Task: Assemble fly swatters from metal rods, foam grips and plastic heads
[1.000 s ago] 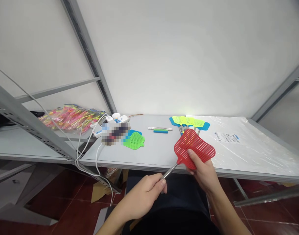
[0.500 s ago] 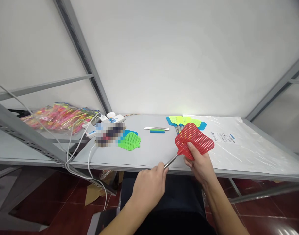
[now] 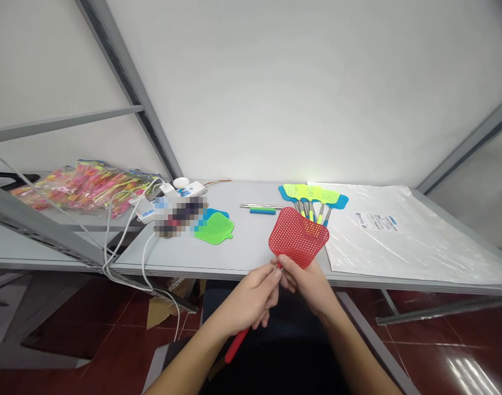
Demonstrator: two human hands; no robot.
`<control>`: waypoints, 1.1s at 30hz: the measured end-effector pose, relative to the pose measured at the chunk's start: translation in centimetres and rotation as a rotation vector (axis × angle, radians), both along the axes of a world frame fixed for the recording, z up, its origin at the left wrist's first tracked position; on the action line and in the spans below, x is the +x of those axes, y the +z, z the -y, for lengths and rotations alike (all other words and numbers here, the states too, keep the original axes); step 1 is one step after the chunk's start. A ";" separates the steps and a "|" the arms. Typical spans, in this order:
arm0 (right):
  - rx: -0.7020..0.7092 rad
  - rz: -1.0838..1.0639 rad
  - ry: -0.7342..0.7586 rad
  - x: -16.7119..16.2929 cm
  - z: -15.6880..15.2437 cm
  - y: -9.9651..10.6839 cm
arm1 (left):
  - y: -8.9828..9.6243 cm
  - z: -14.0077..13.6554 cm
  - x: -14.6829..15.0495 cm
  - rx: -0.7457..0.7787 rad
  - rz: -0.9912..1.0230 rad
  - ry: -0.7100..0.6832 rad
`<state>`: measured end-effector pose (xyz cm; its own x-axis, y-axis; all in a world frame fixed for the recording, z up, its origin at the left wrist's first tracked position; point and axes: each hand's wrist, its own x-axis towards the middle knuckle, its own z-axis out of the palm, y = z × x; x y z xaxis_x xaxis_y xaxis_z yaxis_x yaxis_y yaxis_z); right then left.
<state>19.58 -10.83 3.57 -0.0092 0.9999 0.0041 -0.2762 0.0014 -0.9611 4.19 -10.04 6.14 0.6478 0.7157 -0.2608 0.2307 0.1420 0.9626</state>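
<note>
A red fly swatter (image 3: 299,233) with a perforated head is held in front of me, over the table's front edge. My left hand (image 3: 257,299) is closed around its shaft just below the head, and the red handle sticks out beneath that hand. The thumb of my right hand (image 3: 306,280) presses on the base of the head, with the fingers curled behind it. Both hands meet where head and shaft join, so most of the metal shaft is hidden. Just beyond lie several yellow and blue fly swatters (image 3: 312,195), fanned out with their handles toward me.
Metal rods (image 3: 261,206) and a blue tube (image 3: 263,211) lie mid-table. To their left are a green swatter head (image 3: 215,229) and a blue one (image 3: 212,215). White plastic sheeting (image 3: 415,241) covers the right side. Power strips (image 3: 192,189), cables and bagged colourful items (image 3: 94,186) occupy the left.
My left hand has slid up the shaft to the swatter's head. My right hand has moved left and down to the head's base. The swatter now stands more upright, with its red handle showing.
</note>
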 end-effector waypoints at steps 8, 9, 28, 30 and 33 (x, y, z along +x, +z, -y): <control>-0.039 -0.081 -0.159 2.0 -1.5 0.7 | -1.9 0.3 0.5 -0.005 0.036 0.056; -0.030 -0.104 -0.201 2.5 -2.0 1.1 | -1.7 0.6 0.3 0.004 0.017 0.056; 0.106 -0.110 -0.348 4.8 -3.5 3.1 | 0.4 0.9 -1.4 0.405 -0.232 -0.004; 0.083 -0.112 -0.325 3.9 -3.0 2.8 | 0.4 0.9 -1.5 0.431 -0.252 0.001; 0.017 -0.037 -0.142 1.4 -1.1 1.1 | 0.7 1.1 -1.4 0.462 -0.282 -0.005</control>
